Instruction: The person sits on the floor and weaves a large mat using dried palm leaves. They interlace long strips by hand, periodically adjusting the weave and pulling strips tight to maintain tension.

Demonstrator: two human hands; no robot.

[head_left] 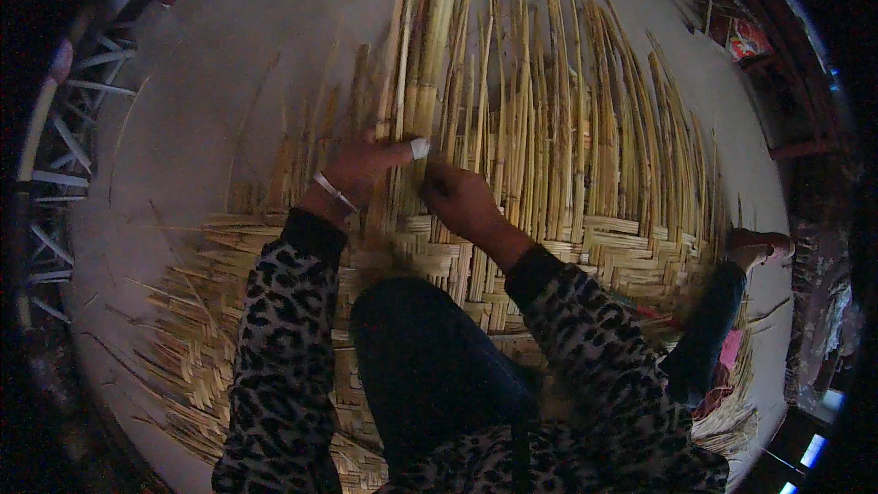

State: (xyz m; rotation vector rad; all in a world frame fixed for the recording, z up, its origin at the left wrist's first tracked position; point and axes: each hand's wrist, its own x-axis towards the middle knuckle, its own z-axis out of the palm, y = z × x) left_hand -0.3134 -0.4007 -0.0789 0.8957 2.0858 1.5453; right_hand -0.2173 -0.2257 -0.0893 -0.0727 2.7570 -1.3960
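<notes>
Mid-weave, I guess: your left hand (370,165) grips long yellow split-cane strips (422,96), far side of the flat tan woven-cane mat (485,284); right hand (460,203)'s curled, can't tell on what. Next probably calls for tucking.

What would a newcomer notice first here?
The straw-coloured woven mat sprawling across the picture, its long unwoven ends pointing toward the top. Near the middle, the left hand, white wrap on its thumb, holds upright strips beside the right hand. Below are spotted sleeves.

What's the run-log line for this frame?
left hand: holds pale strips | right hand: curled beside them, grip unclear | woven mat: below hands, far edge unwoven
</notes>
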